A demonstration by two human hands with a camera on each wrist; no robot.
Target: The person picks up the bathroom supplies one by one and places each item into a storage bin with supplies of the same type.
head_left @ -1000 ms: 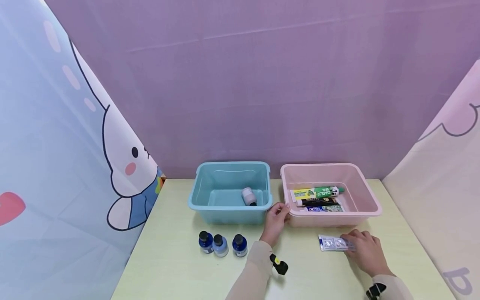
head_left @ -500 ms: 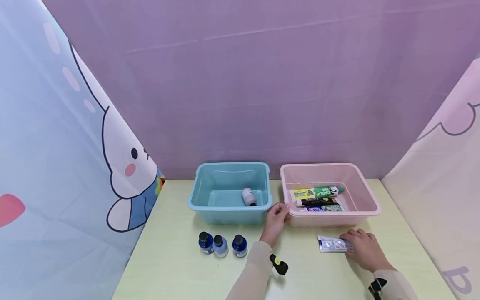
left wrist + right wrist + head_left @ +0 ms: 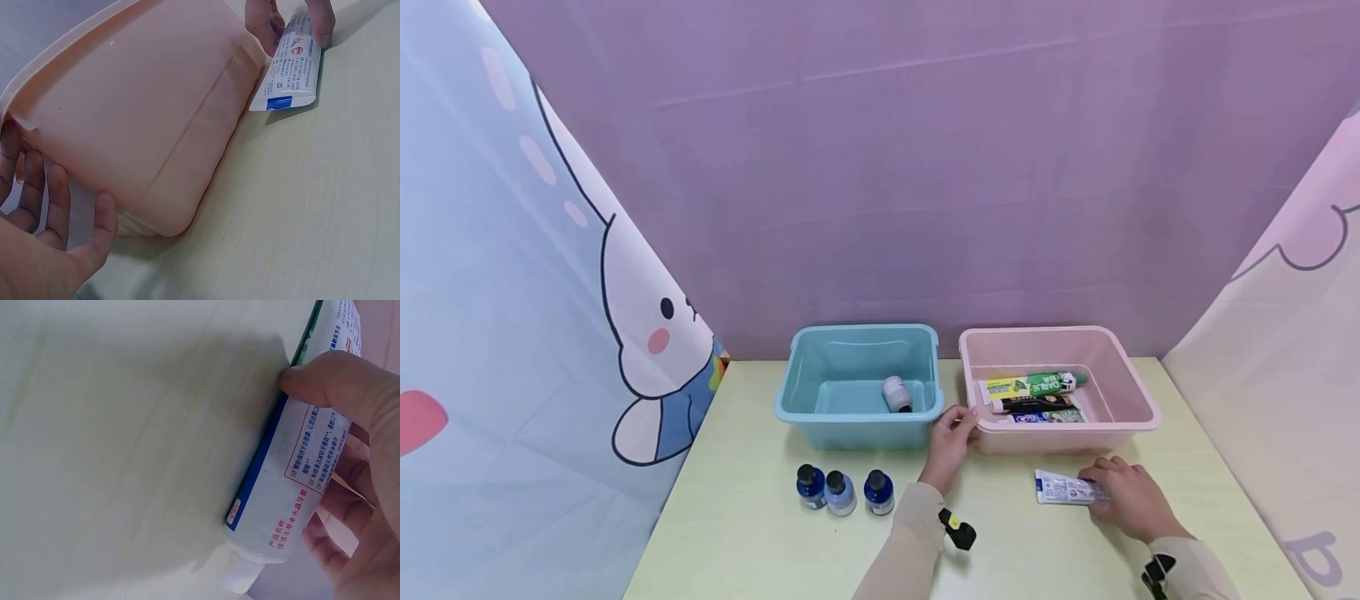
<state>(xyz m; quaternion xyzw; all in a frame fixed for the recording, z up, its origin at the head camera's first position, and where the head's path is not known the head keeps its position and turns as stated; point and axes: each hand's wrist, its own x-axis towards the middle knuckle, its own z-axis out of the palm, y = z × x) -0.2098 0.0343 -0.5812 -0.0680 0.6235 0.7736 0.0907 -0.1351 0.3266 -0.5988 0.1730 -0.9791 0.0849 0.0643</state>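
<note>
- Clock read from the white tube in the head view, twelve pointing away from me.
- White tube, one: toothpaste, printed in red and blue, white cap; flat end toward nine o'clock, just short of the pink bin. Whether it touches the surface, I cannot tell.
- Right grip, at three o'clock: closed on the white tube, thumb across one edge, fingers at the other.
- Left grip, at ten o'clock: partly closed, fingers bent, holding the near left corner of the pink bin.
- Pink bin, at twelve o'clock: contains a green-and-yellow tube, cap toward three; a black tube, white cap toward nine; a blue-marked tube, partly hidden by the rim.
- Blue bin, at ten o'clock: contains one pale bottle, lying down, black cap toward five.
- Bottles, three, upright, black-capped, at nine o'clock: dark blue bottle, light blue bottle, second dark blue bottle.
</note>
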